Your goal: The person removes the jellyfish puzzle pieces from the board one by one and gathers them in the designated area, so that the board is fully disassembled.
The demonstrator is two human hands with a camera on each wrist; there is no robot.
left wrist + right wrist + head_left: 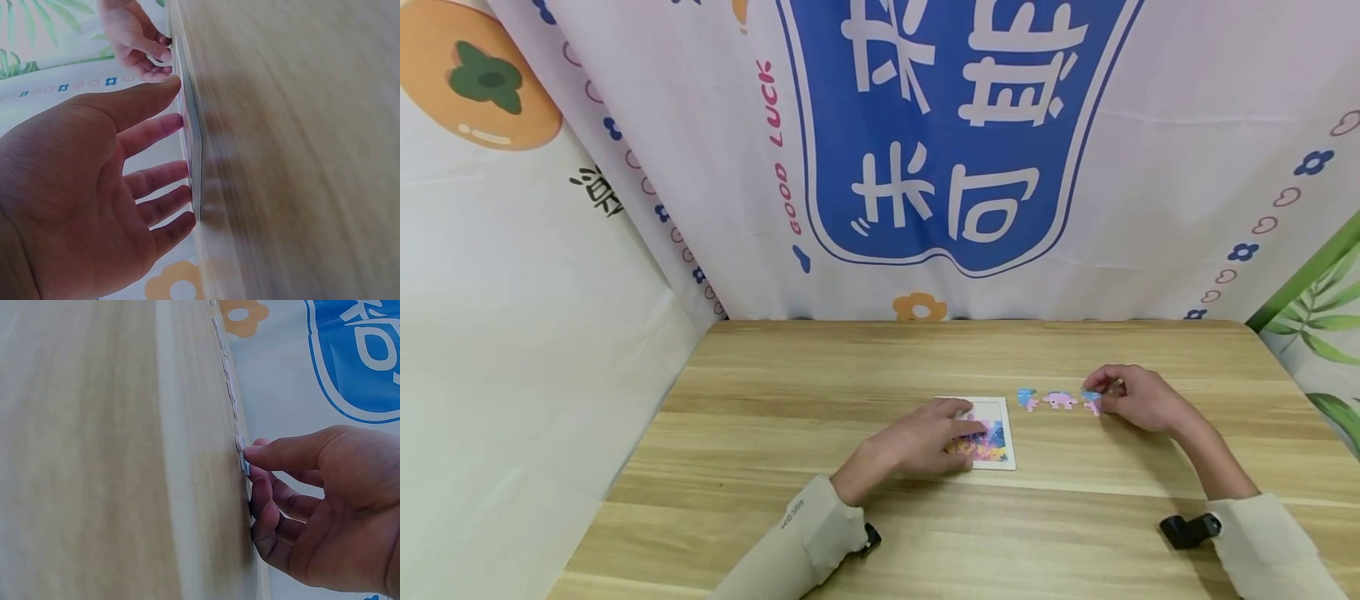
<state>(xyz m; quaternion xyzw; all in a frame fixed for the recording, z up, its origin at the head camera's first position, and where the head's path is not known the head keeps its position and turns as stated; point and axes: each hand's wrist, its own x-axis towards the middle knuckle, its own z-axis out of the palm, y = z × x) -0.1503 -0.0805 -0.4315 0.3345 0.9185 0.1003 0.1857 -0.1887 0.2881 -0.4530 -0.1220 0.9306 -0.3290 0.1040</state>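
Note:
A white-framed jigsaw puzzle board lies on the wooden table, its lower part filled with a colourful picture and its upper part showing white. My left hand rests spread over the board's left side. In the left wrist view its extended fingertips touch the board's surface. Right of the board, my right hand pinches a blue and pink puzzle piece between thumb and index finger, low at the tabletop. The other fingers of that hand curl inward in the right wrist view.
Two more loose pieces, a pink one and a blue and pink one, lie in a row between the board and my right hand. Behind the wooden table hangs a printed curtain.

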